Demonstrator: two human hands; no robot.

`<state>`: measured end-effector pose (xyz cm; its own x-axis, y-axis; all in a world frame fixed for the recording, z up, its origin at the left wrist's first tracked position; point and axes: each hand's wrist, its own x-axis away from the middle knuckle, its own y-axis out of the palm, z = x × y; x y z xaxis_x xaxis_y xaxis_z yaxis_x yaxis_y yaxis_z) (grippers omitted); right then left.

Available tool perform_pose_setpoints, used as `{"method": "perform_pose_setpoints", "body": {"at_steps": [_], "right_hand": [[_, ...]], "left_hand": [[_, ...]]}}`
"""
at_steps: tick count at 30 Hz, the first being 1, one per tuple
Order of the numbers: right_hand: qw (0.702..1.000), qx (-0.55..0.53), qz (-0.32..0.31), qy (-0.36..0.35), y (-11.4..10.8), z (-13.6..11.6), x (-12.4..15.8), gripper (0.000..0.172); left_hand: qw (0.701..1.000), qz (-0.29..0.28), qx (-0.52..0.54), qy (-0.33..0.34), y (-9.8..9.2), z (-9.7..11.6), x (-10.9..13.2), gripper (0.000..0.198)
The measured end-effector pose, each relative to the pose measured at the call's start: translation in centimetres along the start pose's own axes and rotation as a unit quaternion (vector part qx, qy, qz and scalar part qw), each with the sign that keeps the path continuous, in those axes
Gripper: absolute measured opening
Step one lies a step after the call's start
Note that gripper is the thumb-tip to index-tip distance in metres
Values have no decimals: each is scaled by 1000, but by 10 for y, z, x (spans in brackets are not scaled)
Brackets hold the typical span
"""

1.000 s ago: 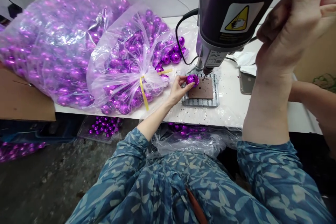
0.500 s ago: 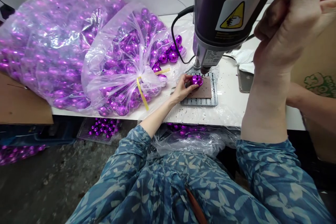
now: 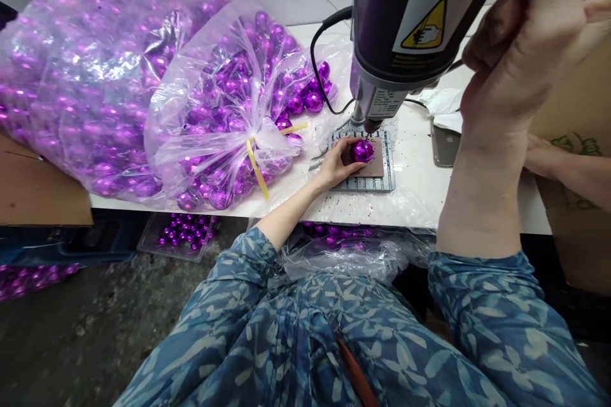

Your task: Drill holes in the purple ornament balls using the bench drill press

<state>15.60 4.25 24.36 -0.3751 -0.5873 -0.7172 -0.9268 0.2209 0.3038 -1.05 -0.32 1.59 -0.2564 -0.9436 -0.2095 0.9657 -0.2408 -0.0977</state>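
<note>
My left hand [image 3: 340, 164] pinches a shiny purple ball [image 3: 363, 151] on the brown pad [image 3: 377, 165] of the drill press base plate [image 3: 389, 179]. The ball sits right below the drill bit [image 3: 370, 128]. The grey drill press head [image 3: 410, 19] fills the upper middle of the view. My right hand [image 3: 529, 38] is raised at the upper right, fingers curled beside the press head; what they grip is hidden behind it.
Two big clear bags of purple balls [image 3: 224, 114] [image 3: 81, 76] lie on the white table [image 3: 415, 203] at left. A phone [image 3: 443, 146] lies right of the plate. Another person's arm [image 3: 568, 168] reaches in at right. A tray of balls [image 3: 184, 232] sits under the table, beside a cardboard sheet [image 3: 33, 191].
My left hand has slid the purple ball from the plate's left corner to right under the drill bit. My right hand stays raised beside the press head.
</note>
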Motion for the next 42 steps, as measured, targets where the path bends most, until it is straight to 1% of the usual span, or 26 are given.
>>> {"method": "perform_pose_setpoints", "body": {"at_steps": [1, 2, 6, 8, 11, 13, 15, 17, 18, 22, 26, 29, 34, 37, 42], "right_hand": [[1000, -1, 3, 0, 0, 0, 0, 44], [1000, -3, 12, -5, 1, 0, 0, 43], [998, 37, 35, -34, 2, 5, 1, 59], [998, 49, 37, -31, 2, 4, 5, 60], [997, 13, 56, -46, -1, -3, 17, 59], [997, -7, 46, -61, -5, -9, 27, 54], [996, -21, 44, -74, -7, -14, 37, 43], [996, -30, 55, -67, -9, -15, 45, 33], [995, -28, 65, -64, -10, -15, 48, 33], [993, -3, 94, -64, -15, -9, 55, 42], [991, -29, 93, -90, -22, 1, 59, 40], [988, -44, 106, -107, -25, 8, 62, 44], [983, -5, 134, -123, -26, 14, 66, 54], [985, 16, 119, -120, -26, 14, 70, 51], [984, -33, 101, -141, -27, 20, 76, 46]], "left_hand": [[1000, 0, 4, -2, 0, -1, 0, 69], [1000, -1, 9, -2, 0, -1, 0, 70], [1000, 1, 28, -1, 1, 3, 1, 69], [1000, 3, 25, -12, 0, 5, 1, 69], [1000, 4, 12, -19, 0, 6, 1, 68], [1000, 3, 5, -13, -1, 4, 0, 67], [1000, 1, -1, -8, -1, 2, 0, 67], [1000, -1, 4, -5, 0, 1, -1, 67], [1000, -2, 9, -5, 0, 1, -1, 66], [1000, 3, 17, -18, 0, 4, 0, 65], [1000, 1, 14, -24, 0, 5, 0, 63], [1000, 0, 6, -17, 0, 5, 0, 62], [1000, 2, -4, -9, 0, 5, 1, 61], [1000, 2, 8, -9, 0, 5, 2, 61], [1000, 10, 14, -21, 1, 4, 1, 63]]}}
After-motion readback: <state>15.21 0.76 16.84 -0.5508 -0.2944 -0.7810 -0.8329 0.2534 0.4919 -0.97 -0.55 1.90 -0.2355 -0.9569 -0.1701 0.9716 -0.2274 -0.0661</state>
